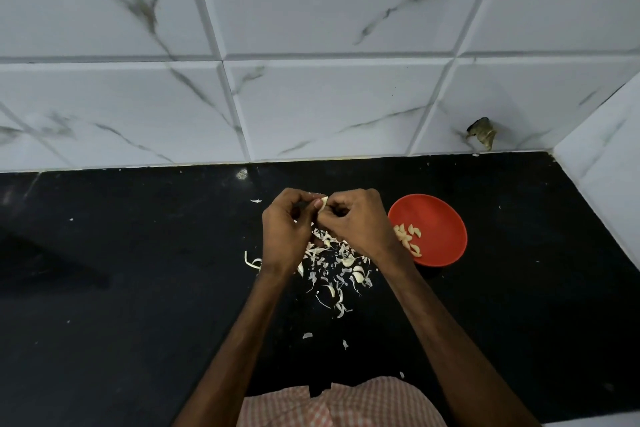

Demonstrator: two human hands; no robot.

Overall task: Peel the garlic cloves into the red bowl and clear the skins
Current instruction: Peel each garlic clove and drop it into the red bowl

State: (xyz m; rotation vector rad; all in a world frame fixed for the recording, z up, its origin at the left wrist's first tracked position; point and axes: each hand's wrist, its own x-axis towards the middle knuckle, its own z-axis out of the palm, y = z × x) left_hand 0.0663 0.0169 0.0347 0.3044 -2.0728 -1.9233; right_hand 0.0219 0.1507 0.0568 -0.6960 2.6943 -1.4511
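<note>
Holds the light, likely slippery garlic clove (323,203) pinched between left hand (284,230) and right hand (358,222), best gripped by its ends.

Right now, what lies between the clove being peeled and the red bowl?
Only the right hand, pinching the garlic clove together with the left hand; in the head view its wrist overlaps the red bowl's left edge.
</note>
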